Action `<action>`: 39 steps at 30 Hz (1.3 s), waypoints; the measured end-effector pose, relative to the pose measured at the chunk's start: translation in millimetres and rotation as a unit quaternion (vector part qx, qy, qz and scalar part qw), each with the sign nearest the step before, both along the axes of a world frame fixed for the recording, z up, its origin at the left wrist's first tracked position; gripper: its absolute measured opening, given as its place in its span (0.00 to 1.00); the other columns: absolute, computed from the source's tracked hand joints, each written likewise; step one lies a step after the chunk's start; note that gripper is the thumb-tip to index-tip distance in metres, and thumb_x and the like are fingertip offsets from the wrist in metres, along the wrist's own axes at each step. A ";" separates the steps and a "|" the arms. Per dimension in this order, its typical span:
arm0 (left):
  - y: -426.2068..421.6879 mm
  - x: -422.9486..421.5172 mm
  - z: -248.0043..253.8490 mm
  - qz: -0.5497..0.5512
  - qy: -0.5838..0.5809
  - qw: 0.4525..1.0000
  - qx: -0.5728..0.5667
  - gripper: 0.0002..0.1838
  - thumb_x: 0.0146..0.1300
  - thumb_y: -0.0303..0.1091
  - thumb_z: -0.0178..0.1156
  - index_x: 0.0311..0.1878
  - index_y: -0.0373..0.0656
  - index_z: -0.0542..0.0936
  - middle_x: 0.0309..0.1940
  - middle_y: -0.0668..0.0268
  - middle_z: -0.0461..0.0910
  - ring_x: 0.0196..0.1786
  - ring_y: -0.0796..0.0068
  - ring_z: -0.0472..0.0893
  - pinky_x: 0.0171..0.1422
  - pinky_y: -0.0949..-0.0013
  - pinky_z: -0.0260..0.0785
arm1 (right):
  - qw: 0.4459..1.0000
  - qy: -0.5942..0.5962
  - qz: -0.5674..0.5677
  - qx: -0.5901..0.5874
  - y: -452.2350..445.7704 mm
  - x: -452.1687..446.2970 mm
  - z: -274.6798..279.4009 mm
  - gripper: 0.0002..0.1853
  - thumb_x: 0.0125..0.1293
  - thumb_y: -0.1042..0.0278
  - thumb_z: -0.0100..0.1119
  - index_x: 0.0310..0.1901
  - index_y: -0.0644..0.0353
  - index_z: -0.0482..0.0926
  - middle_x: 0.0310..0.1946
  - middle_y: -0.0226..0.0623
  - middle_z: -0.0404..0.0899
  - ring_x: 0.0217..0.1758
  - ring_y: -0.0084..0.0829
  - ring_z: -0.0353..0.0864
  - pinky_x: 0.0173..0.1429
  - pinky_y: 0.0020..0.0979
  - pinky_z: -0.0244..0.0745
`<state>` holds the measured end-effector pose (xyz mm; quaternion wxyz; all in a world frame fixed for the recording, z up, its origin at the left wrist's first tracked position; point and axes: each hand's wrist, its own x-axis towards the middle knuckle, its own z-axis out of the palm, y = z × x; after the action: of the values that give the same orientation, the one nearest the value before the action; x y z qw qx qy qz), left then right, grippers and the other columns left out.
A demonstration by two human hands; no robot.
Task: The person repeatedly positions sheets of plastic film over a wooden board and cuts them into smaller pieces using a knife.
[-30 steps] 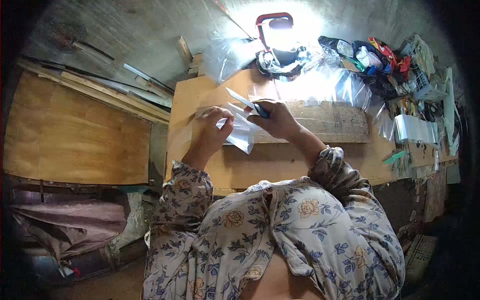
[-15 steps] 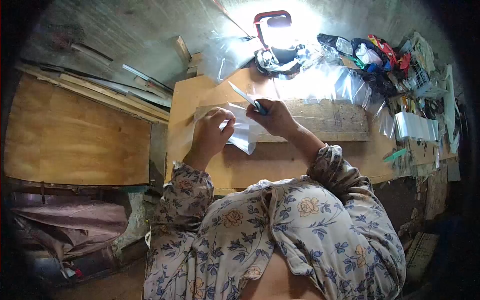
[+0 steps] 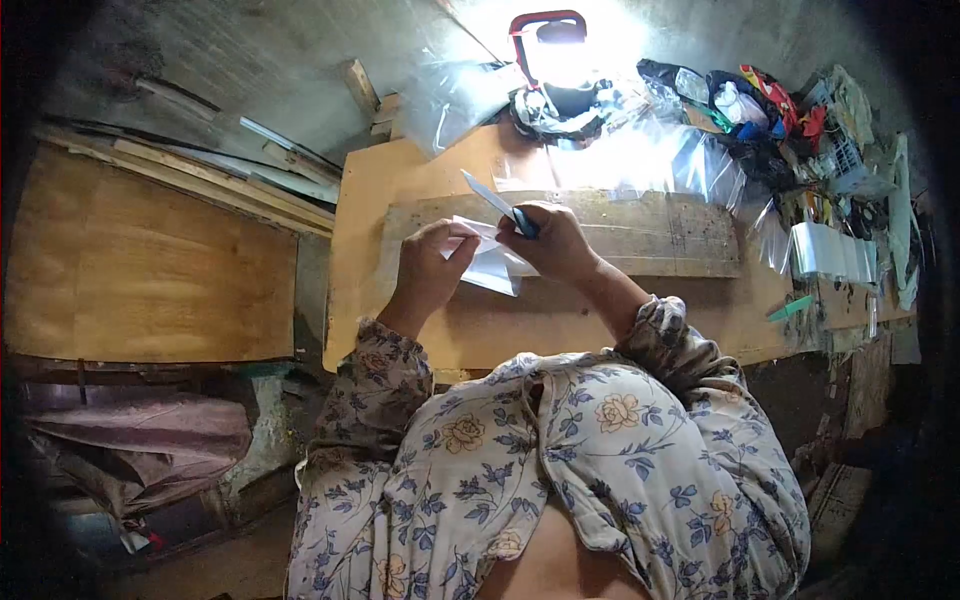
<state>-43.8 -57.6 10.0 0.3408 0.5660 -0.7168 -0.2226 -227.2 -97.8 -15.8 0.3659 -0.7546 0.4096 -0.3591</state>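
Above the left part of the wooden board (image 3: 650,232), a clear plastic sheet (image 3: 492,274) hangs between my hands. My left hand (image 3: 432,262) pinches it at its left upper edge. My right hand (image 3: 552,240) is closed around the dark blue-green handle of a knife (image 3: 488,195), whose pale blade points up and to the left. The right fingertips also meet the sheet's upper edge, close to the left fingers. Whether the sheet is one layer or folded, I cannot tell.
A bright lamp with a red and black frame (image 3: 548,50) stands at the back. Clear plastic film (image 3: 690,165) lies to its right, near bags and a grey basket (image 3: 850,170). A green-handled tool (image 3: 790,308) rests at right. Wood strips (image 3: 210,185) lie left.
My two hands have come closer together at the sheet's upper edge. The sheet has shifted slightly, and the knife stays in my right hand.
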 end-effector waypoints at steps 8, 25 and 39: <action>27.4 17.4 -58.3 0.023 0.199 0.975 0.097 0.01 0.57 0.22 0.57 0.33 0.37 0.76 0.29 0.68 0.78 0.34 0.81 0.77 0.42 0.75 0.71 | 0.960 -0.155 0.007 0.232 30.5 -13.1 -63.7 0.10 0.53 0.68 0.64 0.35 0.63 0.77 0.26 0.25 0.76 0.28 0.15 0.70 0.35 0.21 0.69; 24.0 12.7 -29.9 0.041 -0.019 0.999 -0.014 0.03 0.52 0.28 0.61 0.29 0.40 0.78 0.27 0.62 0.80 0.32 0.71 0.80 0.39 0.71 0.71 | 0.990 0.032 0.126 -0.059 -4.1 18.6 -16.6 0.13 0.50 0.65 0.64 0.33 0.65 0.76 0.29 0.43 0.77 0.32 0.41 0.77 0.37 0.33 0.73; 4.0 22.4 -14.7 0.084 -0.158 0.958 -0.225 0.02 0.51 0.29 0.60 0.30 0.45 0.78 0.33 0.64 0.79 0.40 0.63 0.77 0.55 0.60 0.62 | 0.971 0.054 0.041 -0.231 -44.7 -11.3 108.8 0.13 0.56 0.60 0.56 0.28 0.63 0.72 0.25 0.44 0.72 0.29 0.45 0.74 0.34 0.38 0.68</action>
<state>-21.4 -53.5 -4.7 0.3589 0.5606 -0.7433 0.0660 -238.6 -142.4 93.0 0.1732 -0.8533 0.3033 -0.3872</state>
